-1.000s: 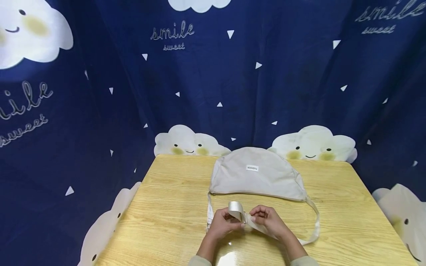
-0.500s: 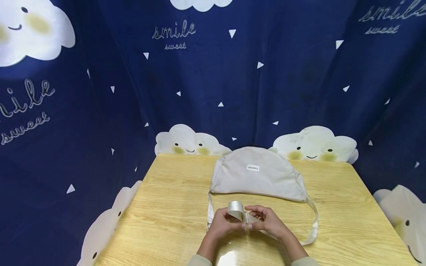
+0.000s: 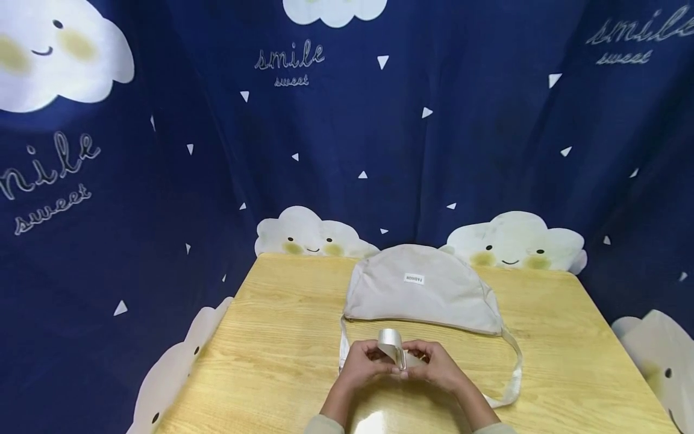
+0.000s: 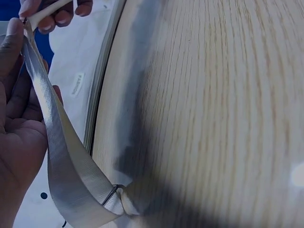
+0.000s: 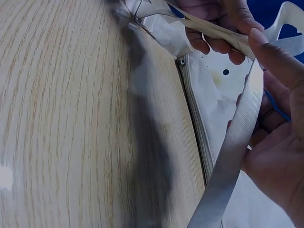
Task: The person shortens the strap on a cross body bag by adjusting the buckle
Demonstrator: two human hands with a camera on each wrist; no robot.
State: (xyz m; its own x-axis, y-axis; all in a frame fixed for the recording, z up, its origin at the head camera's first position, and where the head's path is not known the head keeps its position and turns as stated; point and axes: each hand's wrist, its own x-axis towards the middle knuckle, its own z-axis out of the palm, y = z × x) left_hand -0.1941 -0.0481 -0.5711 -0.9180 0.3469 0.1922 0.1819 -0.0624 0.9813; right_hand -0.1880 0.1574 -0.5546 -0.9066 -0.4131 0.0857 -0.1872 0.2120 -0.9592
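Observation:
A beige shoulder bag [image 3: 428, 301] with a small white FASHION label lies on the table. Its pale strap [image 5: 232, 142] runs up to both hands, held in front of the bag. My left hand [image 3: 359, 365] pinches the strap at a metal buckle [image 3: 403, 360], and a loop of strap [image 3: 389, 337] curls up above the fingers. From the other side, my right hand [image 3: 438, 366] pinches the strap at the same buckle, both thumb tips close together. Lower on the strap, the left wrist view has a second metal piece [image 4: 111, 194].
The wood-grain table [image 3: 282, 337] extends around the bag on both sides. A dark blue curtain [image 3: 336, 132] printed with clouds and triangles hangs behind and beside it. The bag strap's right stretch [image 3: 514, 377] curves across the table toward the front.
My right thumb and fingers have shifted left along the strap to the buckle, meeting the left hand's fingertips. The bag stays in place while the head view tilts slightly.

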